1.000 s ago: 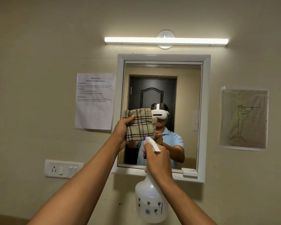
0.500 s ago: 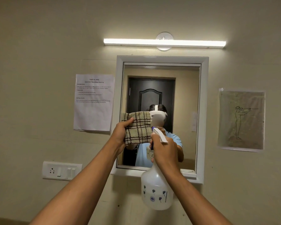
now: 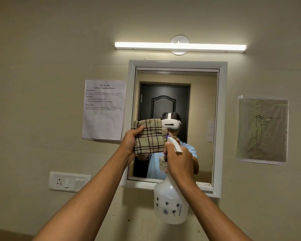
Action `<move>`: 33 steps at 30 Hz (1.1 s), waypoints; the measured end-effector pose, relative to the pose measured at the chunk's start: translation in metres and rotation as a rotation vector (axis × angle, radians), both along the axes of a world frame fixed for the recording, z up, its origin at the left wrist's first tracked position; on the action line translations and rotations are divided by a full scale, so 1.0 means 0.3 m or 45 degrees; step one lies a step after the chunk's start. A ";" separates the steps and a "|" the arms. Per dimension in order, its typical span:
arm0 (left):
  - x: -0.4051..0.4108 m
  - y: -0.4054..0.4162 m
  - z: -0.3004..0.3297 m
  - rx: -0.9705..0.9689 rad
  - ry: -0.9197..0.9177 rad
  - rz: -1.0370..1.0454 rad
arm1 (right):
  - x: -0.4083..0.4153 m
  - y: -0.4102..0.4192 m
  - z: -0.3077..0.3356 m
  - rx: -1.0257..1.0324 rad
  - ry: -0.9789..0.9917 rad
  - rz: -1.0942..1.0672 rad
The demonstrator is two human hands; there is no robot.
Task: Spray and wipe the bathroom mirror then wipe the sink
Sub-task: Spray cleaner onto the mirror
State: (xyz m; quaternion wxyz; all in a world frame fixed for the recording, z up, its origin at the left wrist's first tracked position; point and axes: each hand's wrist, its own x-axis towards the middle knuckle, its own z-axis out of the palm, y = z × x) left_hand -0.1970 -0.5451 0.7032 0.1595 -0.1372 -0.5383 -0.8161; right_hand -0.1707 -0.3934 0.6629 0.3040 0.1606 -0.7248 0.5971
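Observation:
A white-framed mirror [image 3: 202, 94] hangs on the beige wall straight ahead. My left hand [image 3: 129, 144] grips a folded beige checked cloth [image 3: 149, 136], held up in front of the mirror's lower left part. My right hand [image 3: 179, 161] is wrapped around the neck of a translucent white spray bottle [image 3: 170, 204] with a white trigger head, raised before the lower middle of the glass with its nozzle toward the mirror. The sink is out of view.
A lit tube light [image 3: 180, 46] is mounted above the mirror. A printed sheet [image 3: 103, 109] is taped left of it, a drawing [image 3: 262, 130] right of it. A white switch and socket plate [image 3: 69, 181] sits lower left.
My right hand has lifted the spray bottle higher and a little to the right, closer to the glass. The left hand with the cloth has stayed nearly in place.

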 end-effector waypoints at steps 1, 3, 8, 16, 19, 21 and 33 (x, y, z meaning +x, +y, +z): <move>-0.001 -0.005 0.000 0.010 0.001 0.003 | 0.001 0.002 -0.006 -0.019 -0.013 0.001; -0.001 -0.013 0.000 0.019 0.006 0.006 | 0.012 0.003 -0.026 0.002 -0.031 0.021; 0.008 -0.007 -0.005 0.021 0.009 -0.002 | 0.043 -0.042 -0.066 0.048 -0.064 0.152; 0.022 -0.080 -0.011 0.019 0.015 0.099 | 0.047 -0.058 -0.013 0.041 0.048 0.129; 0.028 -0.134 -0.010 0.033 0.029 0.132 | 0.030 -0.057 0.030 0.020 0.075 0.133; 0.035 -0.169 -0.011 0.049 0.034 0.151 | 0.022 -0.058 0.062 0.045 0.128 0.111; 0.071 -0.303 -0.039 0.121 0.060 0.191 | -0.013 -0.141 0.311 0.069 0.372 -0.032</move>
